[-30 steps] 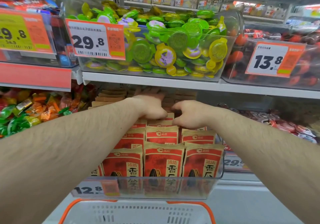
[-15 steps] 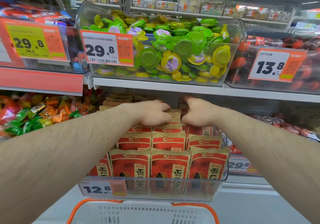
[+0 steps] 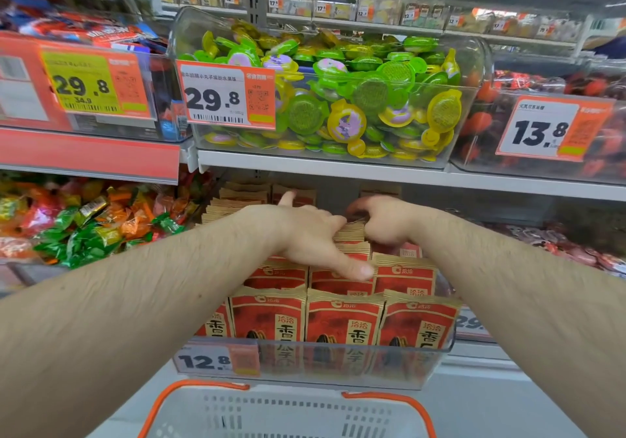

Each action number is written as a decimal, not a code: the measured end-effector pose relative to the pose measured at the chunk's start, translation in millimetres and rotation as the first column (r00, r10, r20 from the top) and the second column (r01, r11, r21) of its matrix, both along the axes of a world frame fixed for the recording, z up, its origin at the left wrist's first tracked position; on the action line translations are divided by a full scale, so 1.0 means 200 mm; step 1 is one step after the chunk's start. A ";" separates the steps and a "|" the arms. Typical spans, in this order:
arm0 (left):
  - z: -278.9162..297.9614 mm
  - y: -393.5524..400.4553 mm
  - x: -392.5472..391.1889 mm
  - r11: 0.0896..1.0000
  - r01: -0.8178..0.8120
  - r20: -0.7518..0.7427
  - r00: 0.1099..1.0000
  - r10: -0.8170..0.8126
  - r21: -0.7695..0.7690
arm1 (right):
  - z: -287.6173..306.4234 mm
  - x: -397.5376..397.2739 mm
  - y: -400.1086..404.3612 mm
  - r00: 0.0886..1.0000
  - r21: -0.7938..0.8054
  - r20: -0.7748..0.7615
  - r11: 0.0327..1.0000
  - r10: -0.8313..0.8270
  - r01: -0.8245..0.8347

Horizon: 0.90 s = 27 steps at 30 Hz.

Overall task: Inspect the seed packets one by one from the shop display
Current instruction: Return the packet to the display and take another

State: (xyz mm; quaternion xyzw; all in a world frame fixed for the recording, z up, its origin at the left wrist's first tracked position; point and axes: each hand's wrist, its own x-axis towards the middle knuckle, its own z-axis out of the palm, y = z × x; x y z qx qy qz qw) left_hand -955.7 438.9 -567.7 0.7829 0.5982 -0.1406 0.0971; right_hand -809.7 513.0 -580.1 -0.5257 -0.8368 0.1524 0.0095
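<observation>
Red, tan-topped seed packets [image 3: 342, 319], seemingly upright

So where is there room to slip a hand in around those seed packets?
Free: the dark gap under the white shelf, behind the rear seed packets, and the bare ledge between the clear bin and the basket. Crowded: the packet rows fill the bin wall to wall, with the left hand and right hand already among them.

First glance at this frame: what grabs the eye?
Two bare forearms reach in from the bottom corners, the left hand and right hand meeting over rows of red seed packets in a clear bin at centre. Above it sits a clear tub of green and yellow jelly cups behind a bold 29.8 price tag. An orange-rimmed basket lies at the bottom edge.
</observation>
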 end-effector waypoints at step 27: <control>-0.08 -0.05 0.07 0.998 0.005 -0.020 1.000 -0.004 0.070 | 0.06 0.03 -0.20 0.985 0.250 -0.172 0.968 0.024 0.020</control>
